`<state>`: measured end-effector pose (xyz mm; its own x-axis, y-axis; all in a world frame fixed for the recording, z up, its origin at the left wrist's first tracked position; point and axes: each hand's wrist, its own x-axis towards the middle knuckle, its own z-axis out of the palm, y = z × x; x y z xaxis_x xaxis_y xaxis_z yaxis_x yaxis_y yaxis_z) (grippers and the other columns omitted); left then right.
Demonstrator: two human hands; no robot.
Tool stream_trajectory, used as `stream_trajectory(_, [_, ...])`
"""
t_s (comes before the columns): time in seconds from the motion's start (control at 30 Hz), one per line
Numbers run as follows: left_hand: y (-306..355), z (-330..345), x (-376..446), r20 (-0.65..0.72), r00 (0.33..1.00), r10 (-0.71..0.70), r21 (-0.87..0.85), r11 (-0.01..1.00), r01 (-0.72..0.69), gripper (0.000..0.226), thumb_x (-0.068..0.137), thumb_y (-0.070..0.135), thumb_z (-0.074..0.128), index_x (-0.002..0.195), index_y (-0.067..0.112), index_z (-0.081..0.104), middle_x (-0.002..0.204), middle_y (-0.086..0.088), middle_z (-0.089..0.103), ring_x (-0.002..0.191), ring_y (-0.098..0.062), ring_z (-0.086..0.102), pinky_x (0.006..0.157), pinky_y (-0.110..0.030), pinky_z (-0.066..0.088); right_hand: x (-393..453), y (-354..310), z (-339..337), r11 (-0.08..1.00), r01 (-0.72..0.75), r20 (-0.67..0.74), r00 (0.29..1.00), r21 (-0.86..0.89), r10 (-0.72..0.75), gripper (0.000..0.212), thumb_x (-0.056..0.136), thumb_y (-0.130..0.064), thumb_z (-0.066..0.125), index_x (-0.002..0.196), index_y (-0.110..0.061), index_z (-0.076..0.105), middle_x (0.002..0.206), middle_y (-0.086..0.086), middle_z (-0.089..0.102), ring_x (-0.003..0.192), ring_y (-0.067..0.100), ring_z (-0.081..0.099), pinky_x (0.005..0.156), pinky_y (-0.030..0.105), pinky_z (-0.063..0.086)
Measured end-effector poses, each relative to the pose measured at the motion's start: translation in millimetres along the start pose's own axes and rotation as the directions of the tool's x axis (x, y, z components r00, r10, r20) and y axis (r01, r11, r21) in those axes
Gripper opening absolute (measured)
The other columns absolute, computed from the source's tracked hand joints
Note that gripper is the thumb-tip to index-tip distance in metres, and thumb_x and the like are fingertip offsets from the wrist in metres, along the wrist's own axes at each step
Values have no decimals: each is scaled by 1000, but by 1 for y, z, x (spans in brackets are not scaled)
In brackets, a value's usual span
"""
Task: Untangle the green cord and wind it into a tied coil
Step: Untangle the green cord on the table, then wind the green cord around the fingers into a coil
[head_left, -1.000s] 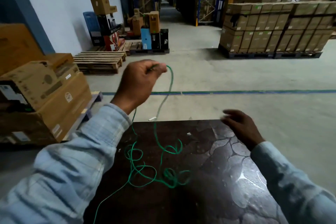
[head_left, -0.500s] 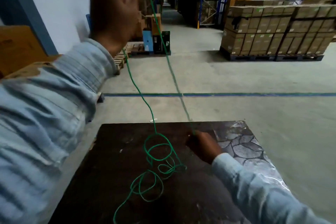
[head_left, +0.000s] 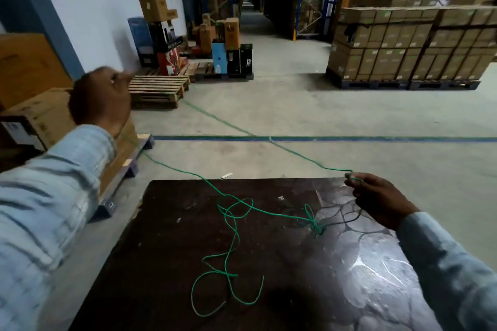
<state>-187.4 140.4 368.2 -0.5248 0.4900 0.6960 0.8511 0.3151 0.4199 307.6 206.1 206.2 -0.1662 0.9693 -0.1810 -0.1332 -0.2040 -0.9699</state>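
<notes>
The thin green cord (head_left: 236, 231) lies in loose loops on the dark tabletop (head_left: 172, 263), with a small knot near the right. My left hand (head_left: 100, 101) is raised at the left, fingers curled, gripping the cord; one strand runs from it down to the table. A second strand stretches taut through the air across to my right hand (head_left: 376, 199). That hand hovers over the table's far right corner and pinches the cord near its end between thumb and fingertips.
Cardboard boxes (head_left: 40, 115) on a pallet stand close at the left. An empty wooden pallet (head_left: 157, 90) and stacked boxes (head_left: 408, 43) sit farther off on the concrete floor. A blue floor line (head_left: 349, 139) runs beyond the table.
My left hand has dropped from high overhead to mid-height at the left. My right hand has moved right from the table's middle, drawing the cord out and spreading the loops.
</notes>
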Motion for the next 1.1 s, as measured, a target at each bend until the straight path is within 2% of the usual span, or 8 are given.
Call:
stream_trajectory(0.2, [-28,51,-78,358,902,-241,71,970,231,40,97,39,45,93,5,66,100,-23,65,83,-38,59,68,-37,46,-15,-31,23,996,29,252,968,-86,-7,54,46,-41,93,86,-11,72,70,6,56,59,12,51,50,20,37])
stream_trajectory(0.3, [-18,75,-130,592,760,-268,205,962,180,41,93,35,51,127,16,60,136,-20,54,122,-40,52,101,-46,45,-22,-45,53,997,75,216,974,-19,-69,32,69,-32,80,89,-11,67,79,8,65,65,16,56,53,21,38])
stream_trajectory(0.4, [40,70,-180,743,664,85,-255,953,164,60,89,36,68,142,19,48,144,-11,49,134,-24,46,108,-27,35,-29,-57,87,994,108,227,969,-21,-100,5,91,-18,57,90,-13,59,84,8,73,63,18,63,45,19,37])
stream_trajectory(0.47, [95,50,-207,753,566,337,-585,737,339,60,82,37,76,136,21,53,136,-3,56,127,-12,52,103,-19,38,-37,-66,109,993,121,286,951,-8,-113,10,97,-19,49,88,-17,52,98,11,75,60,19,67,39,18,30])
stream_trajectory(0.6, [140,39,-255,456,842,288,-776,592,217,45,76,58,70,109,30,56,107,6,59,96,-9,60,83,-25,51,-47,-95,137,977,182,324,923,109,-208,10,101,-26,42,94,-19,42,128,2,66,70,21,72,35,15,24])
stream_trajectory(0.73, [115,67,-324,755,386,530,-592,804,55,82,77,68,64,147,43,28,149,15,33,132,-7,41,112,-26,33,-49,-133,143,943,239,308,901,233,-304,10,102,-26,39,95,-20,43,135,-5,60,87,20,73,32,15,30])
stream_trajectory(0.83, [72,96,-358,894,235,381,-358,924,-137,80,80,61,62,149,37,28,153,6,36,142,-17,33,119,-33,20,-51,-155,141,927,285,296,889,243,-350,11,103,-25,39,95,-22,45,133,-5,62,87,18,73,32,14,31])
stream_trajectory(1.1, [92,83,-316,871,375,316,-479,710,515,91,76,25,83,149,25,30,122,0,55,98,-7,56,77,-5,45,-49,-146,150,924,133,366,891,358,-270,45,101,-10,34,142,-26,38,131,0,64,79,13,74,33,10,34])
